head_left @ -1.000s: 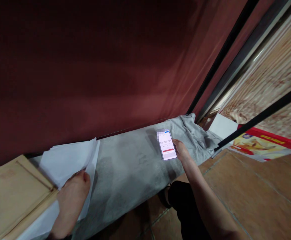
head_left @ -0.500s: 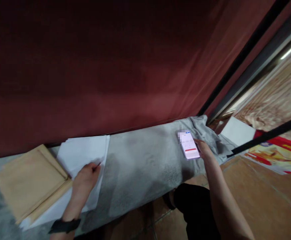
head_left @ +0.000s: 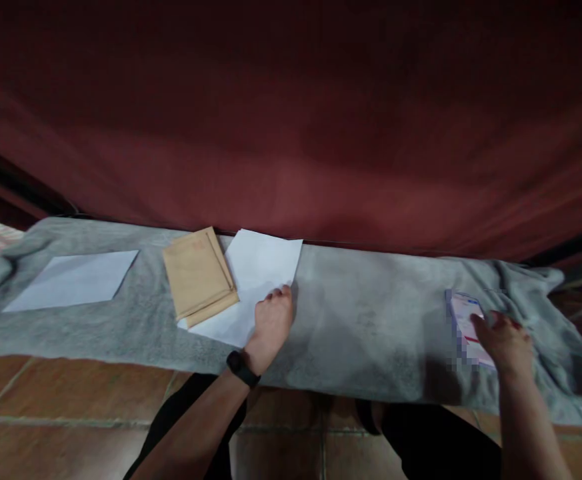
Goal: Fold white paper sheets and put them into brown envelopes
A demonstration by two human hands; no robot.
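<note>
My left hand (head_left: pixel 275 317), with a black band on the wrist, rests at the right edge of the white paper sheets (head_left: pixel 263 263). Its fingers are curled closed, and what they hold, if anything, is hidden. Brown paper envelopes (head_left: pixel 198 273) overlap the left side of these sheets. At the right, my right hand (head_left: pixel 508 343) hovers over or touches a lit smartphone (head_left: pixel 471 320) lying face up. Thumb and fingers are apart, with the thumb over the screen. Part of the phone is pixelated, so its text is unreadable.
A grey cloth (head_left: pixel 361 307) covers the long, narrow bench under everything. Another white sheet (head_left: pixel 78 280) lies at its left end. Behind rises a dark red fabric wall (head_left: pixel 291 167). Brown floor tiles (head_left: pixel 71 393) and my black-clad legs (head_left: pixel 435 437) show below.
The view has swung left, bringing the left sheet into sight. My right hand has shifted from the phone's right edge to reach over its screen. My left hand stays closed on the papers' edge.
</note>
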